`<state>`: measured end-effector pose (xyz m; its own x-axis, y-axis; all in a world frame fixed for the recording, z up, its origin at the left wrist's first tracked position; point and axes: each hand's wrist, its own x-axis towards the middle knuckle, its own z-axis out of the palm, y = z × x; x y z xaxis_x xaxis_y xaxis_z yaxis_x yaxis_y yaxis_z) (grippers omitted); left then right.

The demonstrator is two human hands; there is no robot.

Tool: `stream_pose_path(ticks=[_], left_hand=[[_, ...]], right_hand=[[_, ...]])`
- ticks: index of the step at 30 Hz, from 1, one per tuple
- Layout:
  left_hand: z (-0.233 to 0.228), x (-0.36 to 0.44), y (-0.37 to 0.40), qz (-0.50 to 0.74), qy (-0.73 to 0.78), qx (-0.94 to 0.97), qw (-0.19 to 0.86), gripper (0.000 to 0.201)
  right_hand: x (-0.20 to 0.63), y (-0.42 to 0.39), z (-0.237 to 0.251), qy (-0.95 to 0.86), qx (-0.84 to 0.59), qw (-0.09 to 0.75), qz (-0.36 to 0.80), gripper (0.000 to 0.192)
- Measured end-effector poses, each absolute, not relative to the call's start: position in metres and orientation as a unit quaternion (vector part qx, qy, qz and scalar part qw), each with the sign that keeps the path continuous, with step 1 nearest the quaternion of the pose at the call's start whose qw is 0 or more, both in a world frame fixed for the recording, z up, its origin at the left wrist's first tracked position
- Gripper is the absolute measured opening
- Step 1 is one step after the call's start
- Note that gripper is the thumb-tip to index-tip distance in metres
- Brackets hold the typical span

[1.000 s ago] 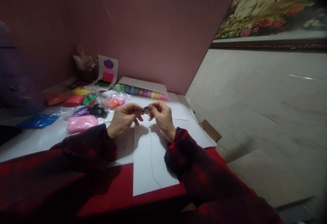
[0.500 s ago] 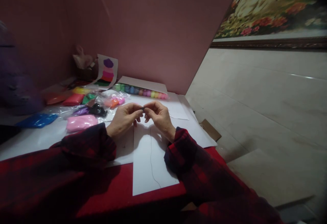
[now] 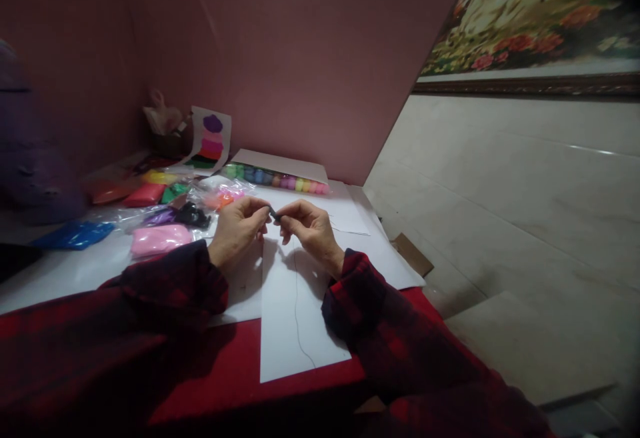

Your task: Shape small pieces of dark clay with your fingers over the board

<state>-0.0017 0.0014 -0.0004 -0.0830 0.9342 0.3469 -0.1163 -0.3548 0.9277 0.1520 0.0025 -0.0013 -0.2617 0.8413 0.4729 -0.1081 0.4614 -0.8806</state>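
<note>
A small dark piece of modelling clay [image 3: 274,214] is pinched between my two hands, stretched a little from one to the other. My left hand [image 3: 241,230] grips its left end with thumb and forefinger. On the other end, my right hand [image 3: 309,230] is closed in the same kind of pinch. Both hands hover over a white paper sheet [image 3: 280,331] that carries a thin, wavy drawn line. Left of my left hand lie an opened bag of black clay [image 3: 192,215] and a packet of pink clay [image 3: 160,241].
Several more clay packets, including a blue one [image 3: 73,235] and a red one [image 3: 145,195], cover the left side. A tray of coloured clay [image 3: 280,179] stands at the back, beside a propped-up picture [image 3: 212,138]. A red cloth [image 3: 225,365] covers the near edge.
My hands have drawn slightly apart, and more of the dark clay shows between the fingertips. My left hand has shifted a little to the left.
</note>
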Motion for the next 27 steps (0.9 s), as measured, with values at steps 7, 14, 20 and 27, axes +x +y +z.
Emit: stream_pose_path(ticks=[7,14,20,27], left_hand=[[0.0009,-0.0007,-0.0001,0.592,0.331,0.569,0.465,0.020],[0.0018,-0.0035,-0.0028,0.559,0.314,0.596,0.484,0.024],[0.0039,-0.0019,-0.0031,0.579,0.295,0.577,0.494,0.031],[0.0003,-0.0017,-0.0005,0.594,0.286,0.572,0.488,0.034]], right_hand=[[0.1530,0.0029,-0.0026,-0.645,-0.335,0.559,0.399,0.021],[0.1549,0.0025,-0.0026,-0.650,-0.363,0.566,0.354,0.020],[0.1559,0.0035,-0.0003,-0.644,-0.370,0.570,0.352,0.023],[0.1564,0.0042,-0.0021,-0.682,-0.369,0.532,0.340,0.017]])
